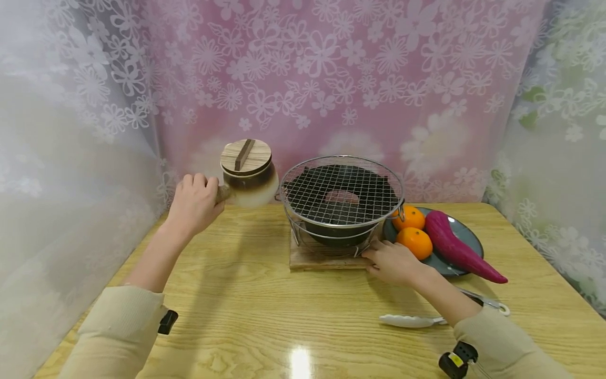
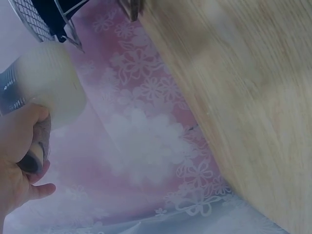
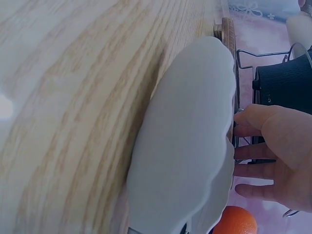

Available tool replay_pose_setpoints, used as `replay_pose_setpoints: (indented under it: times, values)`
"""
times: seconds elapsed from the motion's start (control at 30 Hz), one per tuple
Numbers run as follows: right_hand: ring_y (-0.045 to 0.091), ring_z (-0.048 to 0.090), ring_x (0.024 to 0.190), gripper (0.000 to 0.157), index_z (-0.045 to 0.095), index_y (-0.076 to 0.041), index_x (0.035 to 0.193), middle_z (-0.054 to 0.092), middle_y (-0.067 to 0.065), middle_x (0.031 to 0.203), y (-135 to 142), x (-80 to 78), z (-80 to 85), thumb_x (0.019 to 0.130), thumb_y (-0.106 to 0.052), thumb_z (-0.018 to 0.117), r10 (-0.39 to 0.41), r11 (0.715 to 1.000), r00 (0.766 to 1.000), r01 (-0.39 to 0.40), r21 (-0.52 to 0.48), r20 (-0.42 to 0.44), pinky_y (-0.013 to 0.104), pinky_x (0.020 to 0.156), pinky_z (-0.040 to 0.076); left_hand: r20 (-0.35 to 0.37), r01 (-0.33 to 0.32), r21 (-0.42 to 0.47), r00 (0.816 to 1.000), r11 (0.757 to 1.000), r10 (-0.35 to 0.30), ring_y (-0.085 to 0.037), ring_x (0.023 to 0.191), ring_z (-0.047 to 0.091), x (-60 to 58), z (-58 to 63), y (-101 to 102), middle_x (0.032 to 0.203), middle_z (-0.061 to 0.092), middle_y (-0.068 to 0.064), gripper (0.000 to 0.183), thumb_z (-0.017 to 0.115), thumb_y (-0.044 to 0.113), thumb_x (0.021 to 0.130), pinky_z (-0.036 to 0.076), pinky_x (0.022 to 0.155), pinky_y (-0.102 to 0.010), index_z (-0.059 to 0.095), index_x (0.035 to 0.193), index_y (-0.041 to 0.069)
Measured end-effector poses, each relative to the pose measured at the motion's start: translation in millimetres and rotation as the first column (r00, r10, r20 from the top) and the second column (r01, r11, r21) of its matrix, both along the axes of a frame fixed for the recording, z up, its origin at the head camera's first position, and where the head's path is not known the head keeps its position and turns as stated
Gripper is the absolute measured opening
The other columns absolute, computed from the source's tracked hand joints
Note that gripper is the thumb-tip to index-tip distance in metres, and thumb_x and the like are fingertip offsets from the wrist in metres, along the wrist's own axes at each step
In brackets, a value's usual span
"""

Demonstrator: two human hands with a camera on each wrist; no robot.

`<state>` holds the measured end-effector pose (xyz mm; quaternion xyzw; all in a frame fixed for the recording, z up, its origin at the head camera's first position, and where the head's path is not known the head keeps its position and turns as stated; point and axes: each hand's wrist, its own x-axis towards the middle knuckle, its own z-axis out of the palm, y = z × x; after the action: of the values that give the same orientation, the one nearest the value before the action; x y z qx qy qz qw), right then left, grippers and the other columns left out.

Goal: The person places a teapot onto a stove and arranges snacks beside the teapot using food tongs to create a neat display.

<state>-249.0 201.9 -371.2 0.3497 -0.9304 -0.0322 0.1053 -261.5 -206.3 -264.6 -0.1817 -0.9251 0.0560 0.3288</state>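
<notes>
My left hand (image 1: pixel 195 202) grips the side handle of a small brown-and-cream pot (image 1: pixel 253 190) with a wooden lid (image 1: pixel 247 157), holding it raised above the table's left side. In the left wrist view, its fingers wrap the handle (image 2: pixel 41 139). At the right, my right hand (image 1: pixel 396 260) rests its fingertips on the near right corner of a wooden board (image 1: pixel 326 262), beside a wire leg of a grill. The right wrist view shows mostly straight fingers (image 3: pixel 256 170). A round wire mesh (image 1: pixel 322 202) tops the dark grill bowl (image 1: pixel 331 239), with a pinkish-brown piece visible under the mesh.
A dark plate (image 1: pixel 473 239) with two oranges (image 1: pixel 414 243) and a long purple vegetable (image 1: pixel 456 247) stands right of the grill. White-tipped tongs (image 1: pixel 412 320) lie under my right forearm. Floral curtains (image 1: pixel 331 79) hang behind the table (image 1: pixel 265 310).
</notes>
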Motion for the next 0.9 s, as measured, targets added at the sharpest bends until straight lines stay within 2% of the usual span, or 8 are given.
replay_pose_setpoints:
  times: [0.17,0.4,0.7,0.9]
  values:
    - [0.024,0.058,0.081,0.018,0.068,-0.011,0.097,0.058,0.006,0.093,-0.8,-0.2,-0.5,0.083,-0.023,0.067,-0.001,1.0,1.0,0.001,0.001,-0.003,0.036,0.066,0.05,-0.038,0.007,-0.015,0.999,1.0,-0.007,-0.037,0.066,0.042,-2.6,6.5,2.8,0.072,0.044,-0.02,0.034,0.07,0.016,0.077,0.039,0.058,-0.047,0.04,0.074,-0.001]
    - [0.025,0.058,0.083,0.019,0.068,-0.01,0.096,0.058,0.006,0.094,0.3,0.5,-2.4,0.083,-0.023,0.067,-0.002,1.0,1.0,0.002,-0.007,-0.001,0.036,0.065,0.05,0.073,-0.041,0.002,0.997,0.999,0.041,-0.039,0.074,0.042,-2.6,17.6,6.5,0.077,0.043,-0.02,0.032,0.066,0.018,0.08,0.039,0.064,-0.051,0.04,0.078,-0.002]
    - [0.025,0.057,0.084,0.016,0.068,-0.011,0.094,0.058,0.006,0.094,1.7,2.5,-3.9,0.082,-0.022,0.068,0.009,1.0,1.0,-0.01,-0.029,-0.022,0.037,0.068,0.05,0.114,-0.073,0.037,0.991,0.997,0.068,-0.042,0.081,0.042,-7.1,29.3,8.7,0.083,0.046,-0.023,0.034,0.066,0.022,0.081,0.039,0.067,-0.053,0.043,0.084,-0.003]
    - [0.028,0.056,0.092,0.02,0.067,-0.008,0.099,0.059,0.009,0.099,3.0,4.5,-3.1,0.083,-0.021,0.067,-0.003,0.999,1.0,0.003,-0.035,-0.003,0.038,0.073,0.05,0.161,-0.1,0.054,0.983,0.994,0.09,-0.041,0.082,0.042,-7.4,40.2,13.2,0.084,0.045,-0.022,0.031,0.062,0.021,0.083,0.038,0.067,-0.053,0.042,0.086,-0.003]
